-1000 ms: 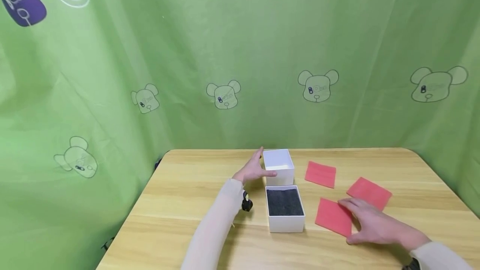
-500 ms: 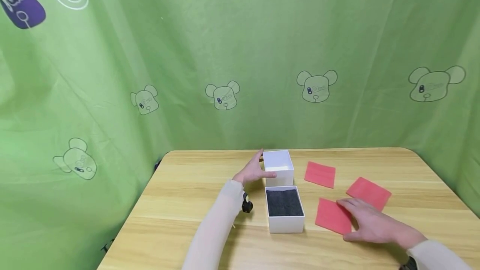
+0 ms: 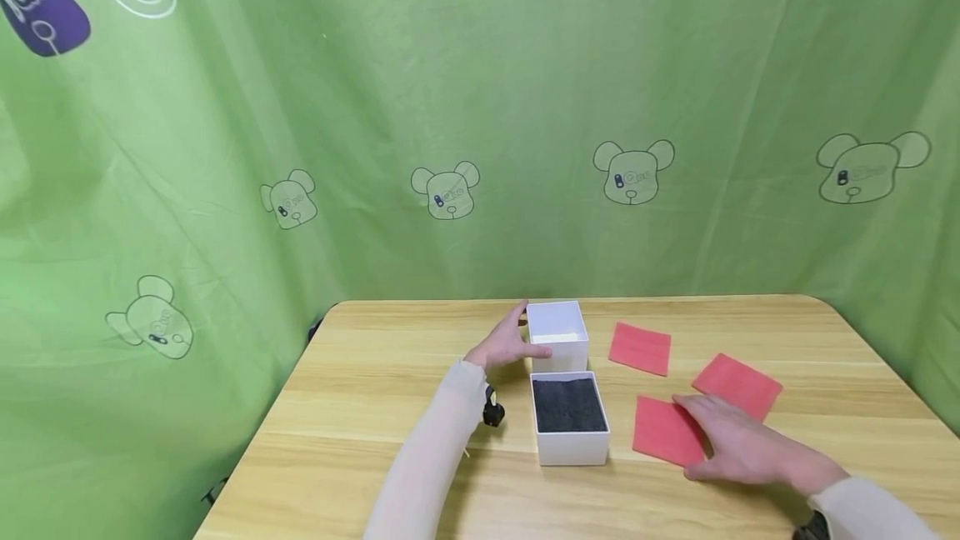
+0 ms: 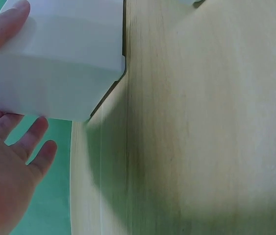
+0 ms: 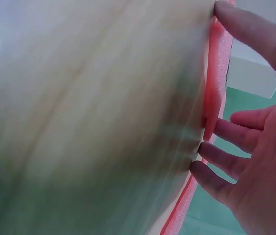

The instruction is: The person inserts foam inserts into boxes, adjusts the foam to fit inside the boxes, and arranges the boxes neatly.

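Red foam sheet (image 3: 666, 432), thin, square and matte with soft edges, lies flat on the wooden table (image 3: 375, 407) just right of the near white box (image 3: 570, 419); in the right wrist view its edge shows as a narrow pink-red band against the wood grain. The right hand (image 3: 738, 444) rests on the sheet's right portion with fingers extended and spread, relaxed and flat rather than curled, the fingertips touching the foam. Two further red foam sheets lie apart on the tabletop: one (image 3: 640, 348) farther back, near the far box, and one (image 3: 738, 385) to the right, just beyond the right hand. The near white box is an open square carton holding a dark grey foam insert (image 3: 568, 404) that fills its interior. Directly behind it stands a second open white box (image 3: 557, 333), empty and white inside. The left hand (image 3: 504, 342) lies against this far box's left wall, thumb on the near side and fingers straight along the far side, touching it without a closed grasp. Green printed fabric (image 3: 480, 123) with bear motifs backs the table on all sides.
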{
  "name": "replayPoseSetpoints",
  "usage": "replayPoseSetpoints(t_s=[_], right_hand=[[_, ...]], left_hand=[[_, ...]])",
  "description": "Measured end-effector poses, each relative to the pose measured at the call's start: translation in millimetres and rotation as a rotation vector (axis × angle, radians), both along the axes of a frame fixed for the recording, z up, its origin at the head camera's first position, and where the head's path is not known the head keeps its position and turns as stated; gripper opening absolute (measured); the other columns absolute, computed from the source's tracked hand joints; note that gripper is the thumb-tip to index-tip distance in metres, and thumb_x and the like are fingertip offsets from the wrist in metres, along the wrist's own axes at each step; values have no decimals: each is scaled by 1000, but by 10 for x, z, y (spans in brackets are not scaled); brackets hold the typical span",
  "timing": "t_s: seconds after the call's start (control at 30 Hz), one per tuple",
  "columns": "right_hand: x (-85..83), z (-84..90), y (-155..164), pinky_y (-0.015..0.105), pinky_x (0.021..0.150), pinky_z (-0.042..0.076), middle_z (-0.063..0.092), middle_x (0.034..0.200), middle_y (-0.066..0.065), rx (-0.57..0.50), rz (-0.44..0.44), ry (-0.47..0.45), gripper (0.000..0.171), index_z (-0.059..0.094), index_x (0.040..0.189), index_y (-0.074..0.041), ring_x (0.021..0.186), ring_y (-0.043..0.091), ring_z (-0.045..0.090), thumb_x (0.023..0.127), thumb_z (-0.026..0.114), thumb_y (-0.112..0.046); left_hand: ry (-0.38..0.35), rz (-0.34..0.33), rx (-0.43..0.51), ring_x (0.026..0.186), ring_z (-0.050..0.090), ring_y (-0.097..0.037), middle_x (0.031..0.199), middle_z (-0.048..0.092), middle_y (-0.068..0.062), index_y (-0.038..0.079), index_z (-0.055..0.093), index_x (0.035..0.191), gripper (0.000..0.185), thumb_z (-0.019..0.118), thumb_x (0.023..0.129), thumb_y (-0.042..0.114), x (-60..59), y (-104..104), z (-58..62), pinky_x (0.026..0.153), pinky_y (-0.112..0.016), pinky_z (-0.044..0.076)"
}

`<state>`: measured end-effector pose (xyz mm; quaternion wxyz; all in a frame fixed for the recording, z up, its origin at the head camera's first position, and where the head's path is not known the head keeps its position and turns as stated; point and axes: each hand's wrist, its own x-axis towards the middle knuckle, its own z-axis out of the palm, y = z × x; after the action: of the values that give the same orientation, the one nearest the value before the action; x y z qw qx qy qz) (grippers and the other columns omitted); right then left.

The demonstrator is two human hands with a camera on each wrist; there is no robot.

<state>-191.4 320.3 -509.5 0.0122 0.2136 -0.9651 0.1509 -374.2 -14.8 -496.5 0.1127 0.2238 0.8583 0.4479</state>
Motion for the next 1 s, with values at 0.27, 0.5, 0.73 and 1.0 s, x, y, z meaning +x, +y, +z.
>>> replayPoseSetpoints(t_s=[0.27,0.5,0.73,1.0], right_hand=[[-24,4,-27,54,97,38,51,130,15,43,23,33,89,45,132,4,120,37,44,66,81,-43],[-44,30,-32,53,96,40,49,130,17,25,8,36,88,43,134,2,119,35,46,66,81,-41],[-113,97,-39,55,96,40,48,131,20,-40,-14,18,91,41,135,3,119,38,45,67,81,-42],[-290,259,-10,57,96,39,46,131,26,-91,-7,27,87,38,135,9,119,43,44,71,81,-32]], left_hand=[[-11,-9,30,131,37,-25,149,32,-11,10,9,152,115,85,68,29,25,-2,20,107,-42,31],[-17,3,45,131,38,-24,149,32,-9,11,10,152,114,86,68,29,29,5,4,107,-42,32],[-11,-9,52,132,36,-25,152,26,-10,10,7,152,117,85,68,31,26,-10,-12,108,-44,29],[2,-55,68,129,39,-24,151,29,-7,11,11,152,114,86,68,23,6,-46,-38,106,-41,33]])
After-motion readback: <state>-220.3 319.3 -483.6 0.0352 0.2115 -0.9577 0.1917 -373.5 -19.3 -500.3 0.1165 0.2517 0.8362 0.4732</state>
